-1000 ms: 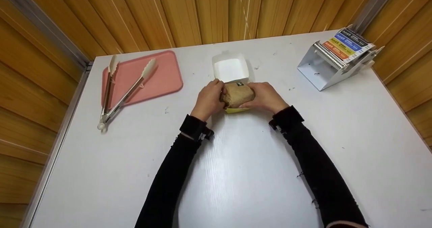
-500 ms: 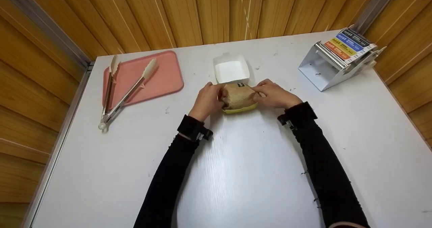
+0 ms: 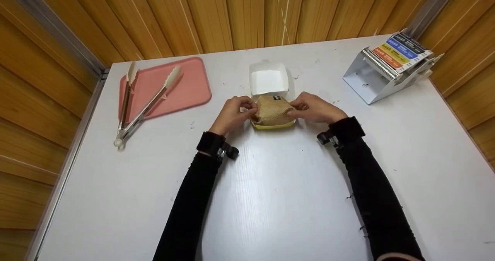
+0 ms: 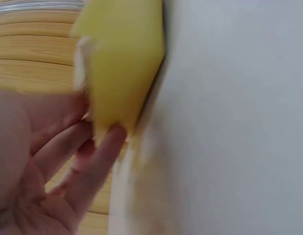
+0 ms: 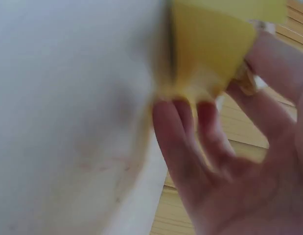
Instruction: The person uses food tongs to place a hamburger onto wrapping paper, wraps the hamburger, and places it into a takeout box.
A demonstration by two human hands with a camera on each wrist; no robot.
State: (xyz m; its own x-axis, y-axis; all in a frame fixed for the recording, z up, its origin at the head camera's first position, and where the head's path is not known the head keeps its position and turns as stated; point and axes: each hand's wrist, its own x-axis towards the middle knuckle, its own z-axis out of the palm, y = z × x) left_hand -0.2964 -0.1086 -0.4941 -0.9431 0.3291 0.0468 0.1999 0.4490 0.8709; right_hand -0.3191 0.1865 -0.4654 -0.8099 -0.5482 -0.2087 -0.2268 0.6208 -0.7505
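A brown paper-wrapped bundle, with a small dark label near its far edge, sits in a yellow takeaway box. The box's white-lined lid lies folded back behind it. At the bundle's left end my left hand pinches the paper between thumb and fingers. Opposite it, my right hand pinches the wrapper's right end. Both wrist views show the yellow box side close up, fingertips right at its corner; the right wrist view catches a bit of crumpled paper by the fingers.
Metal tongs with pale tips lie open across a pink tray at the back left. A white label dispenser with coloured rolls stands at the back right. Wood-panelled walls border the white table.
My right hand has moved from round the bundle's side to its right end. My left hand has drawn slightly left into a pinch. The bundle sits flatter, and the box has shifted a little right.
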